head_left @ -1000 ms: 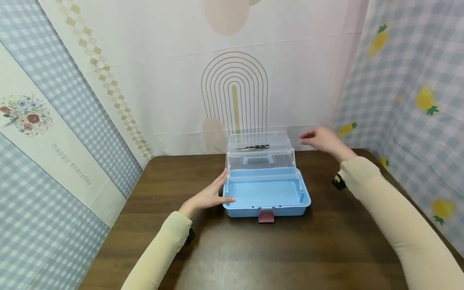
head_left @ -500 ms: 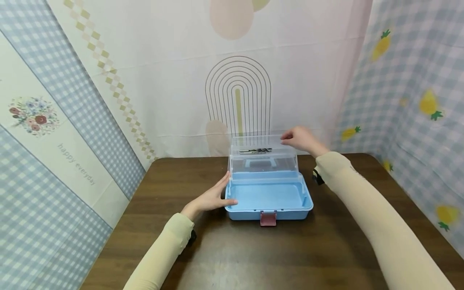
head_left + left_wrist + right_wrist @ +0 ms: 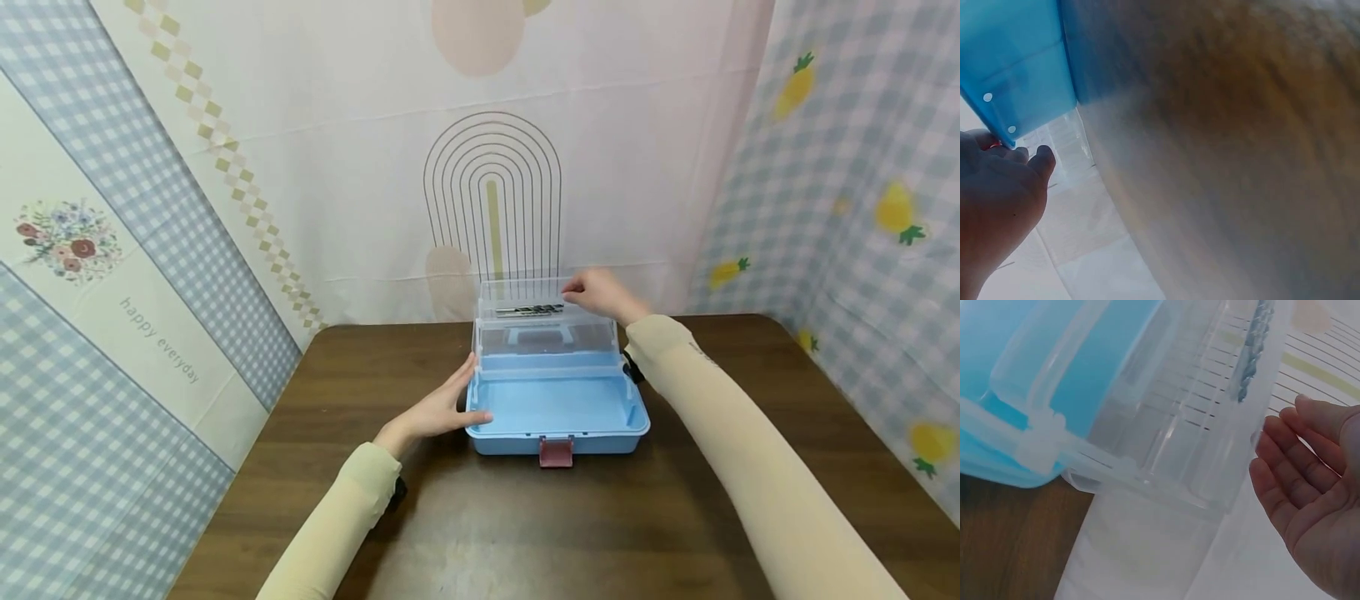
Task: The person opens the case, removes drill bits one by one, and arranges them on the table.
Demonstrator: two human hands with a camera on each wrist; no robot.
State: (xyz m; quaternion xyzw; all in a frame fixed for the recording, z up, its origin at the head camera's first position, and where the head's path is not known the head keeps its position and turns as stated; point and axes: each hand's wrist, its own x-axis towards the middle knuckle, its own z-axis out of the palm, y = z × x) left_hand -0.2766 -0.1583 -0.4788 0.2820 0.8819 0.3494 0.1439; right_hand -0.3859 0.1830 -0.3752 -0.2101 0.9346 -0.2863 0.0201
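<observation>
An opened tool box with a light blue base (image 3: pixel 510 444) and a pink latch (image 3: pixel 556 452) stands on the table. Clear trays (image 3: pixel 1172 425) are raised over its back part. Several twist drill bits (image 3: pixel 534 311) lie in the upper one; they also show as spiral metal bits (image 3: pixel 1252 356) in the right wrist view. My left hand (image 3: pixel 433 410) rests at the box's left side, fingers along the outside and thumb over the front left rim. My right hand (image 3: pixel 606 294), fingers loosely bent and holding nothing, hovers beside the upper tray near the bits.
A brown wooden table (image 3: pixel 480 525) carries the box. White patterned cloth (image 3: pixel 360 167) hangs close behind the table, and checked cloth with pineapples (image 3: pixel 862 250) hangs at the right.
My right hand has moved left from beyond the box's right side to the upper tray. My left hand has stayed at the box's left side.
</observation>
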